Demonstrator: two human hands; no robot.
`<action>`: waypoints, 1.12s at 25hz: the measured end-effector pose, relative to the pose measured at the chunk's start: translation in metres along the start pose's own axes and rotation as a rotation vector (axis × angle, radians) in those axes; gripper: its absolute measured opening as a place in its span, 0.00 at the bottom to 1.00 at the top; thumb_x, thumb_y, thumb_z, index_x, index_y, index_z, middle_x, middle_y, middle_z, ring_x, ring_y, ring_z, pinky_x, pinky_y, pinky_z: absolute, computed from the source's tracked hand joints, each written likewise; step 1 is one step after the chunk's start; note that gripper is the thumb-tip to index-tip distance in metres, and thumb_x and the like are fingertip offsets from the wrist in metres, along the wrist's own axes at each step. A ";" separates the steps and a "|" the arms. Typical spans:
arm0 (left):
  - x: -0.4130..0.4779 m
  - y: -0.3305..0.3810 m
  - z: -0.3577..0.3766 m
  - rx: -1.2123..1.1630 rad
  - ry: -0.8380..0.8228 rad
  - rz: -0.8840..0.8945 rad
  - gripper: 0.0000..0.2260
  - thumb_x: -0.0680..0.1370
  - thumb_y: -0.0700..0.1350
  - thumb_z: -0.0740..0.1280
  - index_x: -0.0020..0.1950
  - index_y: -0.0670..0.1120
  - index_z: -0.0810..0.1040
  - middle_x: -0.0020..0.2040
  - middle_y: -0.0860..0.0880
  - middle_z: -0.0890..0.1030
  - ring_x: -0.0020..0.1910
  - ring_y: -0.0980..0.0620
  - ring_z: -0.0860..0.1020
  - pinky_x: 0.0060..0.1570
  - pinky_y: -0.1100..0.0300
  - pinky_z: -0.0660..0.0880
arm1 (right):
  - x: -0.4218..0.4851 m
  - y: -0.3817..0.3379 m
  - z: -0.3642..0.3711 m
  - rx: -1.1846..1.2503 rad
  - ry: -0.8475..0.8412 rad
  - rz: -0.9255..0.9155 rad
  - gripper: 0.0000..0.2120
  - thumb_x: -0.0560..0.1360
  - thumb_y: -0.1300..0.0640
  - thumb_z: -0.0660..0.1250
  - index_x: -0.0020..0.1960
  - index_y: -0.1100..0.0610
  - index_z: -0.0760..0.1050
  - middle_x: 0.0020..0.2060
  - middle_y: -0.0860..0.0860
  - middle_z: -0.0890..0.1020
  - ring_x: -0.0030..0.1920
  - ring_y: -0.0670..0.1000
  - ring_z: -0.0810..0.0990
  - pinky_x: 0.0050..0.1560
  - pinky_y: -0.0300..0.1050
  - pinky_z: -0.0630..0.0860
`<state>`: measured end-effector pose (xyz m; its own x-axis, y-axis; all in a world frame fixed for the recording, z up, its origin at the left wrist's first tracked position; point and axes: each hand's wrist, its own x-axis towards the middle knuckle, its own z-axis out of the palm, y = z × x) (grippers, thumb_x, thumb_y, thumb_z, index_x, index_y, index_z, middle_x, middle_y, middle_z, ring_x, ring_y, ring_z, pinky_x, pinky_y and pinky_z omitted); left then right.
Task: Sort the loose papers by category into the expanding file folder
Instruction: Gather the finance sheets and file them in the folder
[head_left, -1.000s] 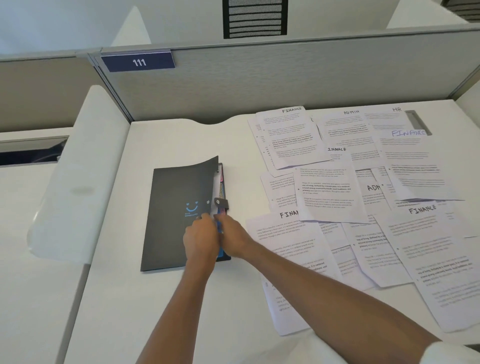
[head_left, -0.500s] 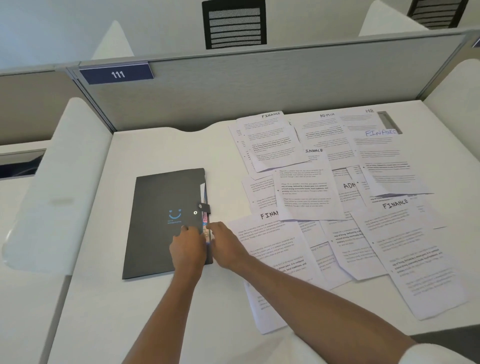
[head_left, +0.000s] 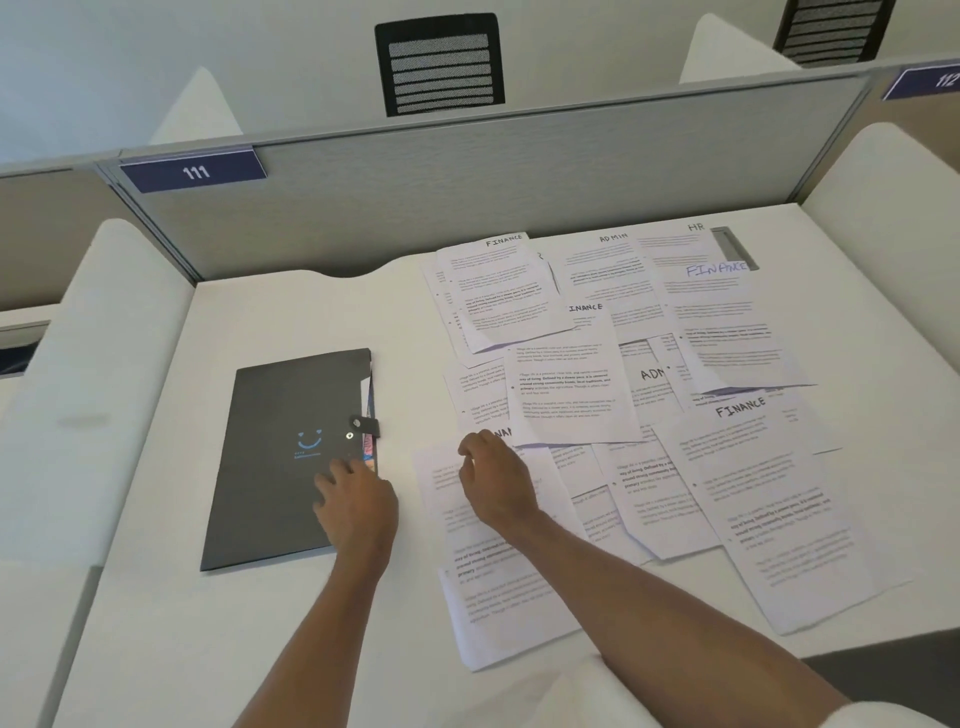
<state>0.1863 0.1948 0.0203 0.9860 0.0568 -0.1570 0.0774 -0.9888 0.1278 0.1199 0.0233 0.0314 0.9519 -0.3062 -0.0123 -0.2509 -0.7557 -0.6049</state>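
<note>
**Folder (head_left: 270, 467) down flat, right hand moves to papers**

Folder lies bench-left, flap down; can't tell if the strap is snapped. Half a second ago both hands were at its clasp edge. Now the left hand (head_left: 358, 504) presses the cover, fingers spread. The right hand (head_left: 498, 483) has crossed to the nearest sheet (head_left: 498, 587), fingers loosely curled, gripping nothing. Looks like the first pick; nothing filed yet. A bare bench (head_left: 291, 317) strip separates folder and papers (head_left: 571, 395), with more room behind. Front sheets reach the bench edge: slip risk.

The dark grey flat file folder (head_left: 280, 457) now lies shut under the left hand (head_left: 358, 506), and the right hand (head_left: 496, 480) has moved onto a white printed paper sheet (head_left: 493, 571).
</note>
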 end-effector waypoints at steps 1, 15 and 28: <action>-0.007 0.011 0.002 -0.010 0.049 0.031 0.17 0.74 0.36 0.66 0.63 0.38 0.77 0.58 0.40 0.79 0.57 0.36 0.75 0.48 0.44 0.74 | -0.001 0.013 -0.008 -0.011 0.023 0.013 0.09 0.80 0.61 0.62 0.57 0.57 0.77 0.52 0.50 0.80 0.53 0.53 0.79 0.52 0.49 0.77; -0.095 0.182 0.045 -0.114 -0.003 0.522 0.21 0.78 0.38 0.67 0.72 0.43 0.75 0.75 0.42 0.74 0.74 0.41 0.71 0.73 0.45 0.70 | -0.012 0.142 -0.099 0.014 0.250 0.282 0.04 0.79 0.59 0.67 0.53 0.55 0.78 0.48 0.50 0.80 0.47 0.51 0.80 0.45 0.42 0.76; -0.117 0.228 0.073 -0.124 -0.198 0.563 0.29 0.87 0.52 0.55 0.85 0.45 0.53 0.86 0.44 0.47 0.86 0.46 0.44 0.84 0.47 0.43 | 0.056 0.185 -0.129 0.261 0.123 0.486 0.25 0.80 0.56 0.67 0.75 0.62 0.69 0.71 0.58 0.74 0.73 0.58 0.72 0.72 0.52 0.69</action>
<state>0.0777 -0.0475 -0.0033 0.8351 -0.5087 -0.2093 -0.4198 -0.8353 0.3551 0.1037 -0.2083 0.0209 0.7064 -0.6602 -0.2553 -0.5888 -0.3479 -0.7296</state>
